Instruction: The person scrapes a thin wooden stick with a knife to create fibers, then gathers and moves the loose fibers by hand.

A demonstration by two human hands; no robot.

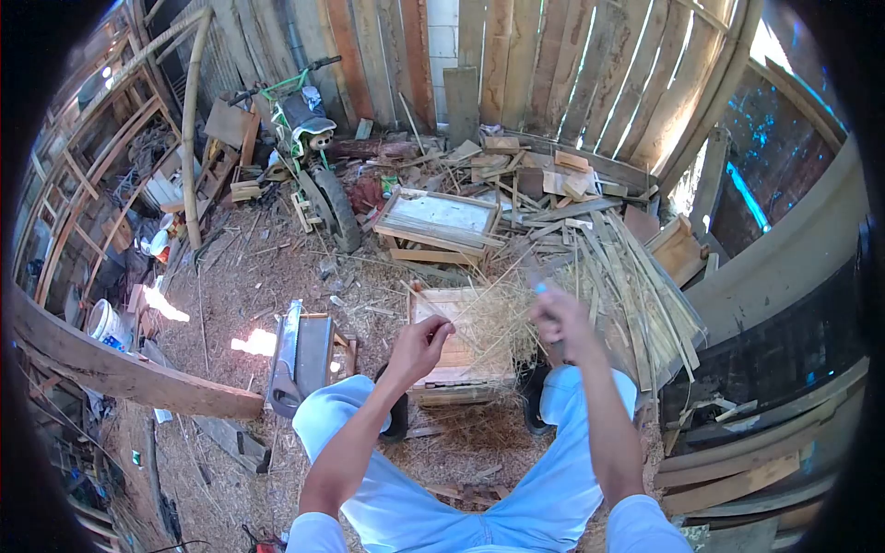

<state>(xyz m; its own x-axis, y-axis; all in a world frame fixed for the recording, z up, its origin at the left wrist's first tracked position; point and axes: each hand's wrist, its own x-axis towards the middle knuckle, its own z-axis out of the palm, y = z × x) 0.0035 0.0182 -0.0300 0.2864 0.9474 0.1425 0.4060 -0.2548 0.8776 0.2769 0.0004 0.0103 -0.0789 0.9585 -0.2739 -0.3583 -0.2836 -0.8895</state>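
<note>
My left hand (421, 348) is closed in a pinch over the left side of a light wooden box or panel (446, 297) between my feet; whatever its fingers hold is too small to make out. To the right, my right hand (564, 324) is raised and smeared by motion. Its fingers are curled round something blurred that I cannot name, with a small light-blue spot near the thumb. Thin straw-like wood strips (502, 323) lie tangled over the box's right side, between the hands.
A handsaw (287, 350) rests on a small low stool (316, 355) at my left. Ahead stand a small motorbike (309, 138) and a shallow wooden tray (438, 217). Long slats (636, 276) and scrap wood (553, 184) pile up at the right. A thick beam (138, 373) juts in from the left.
</note>
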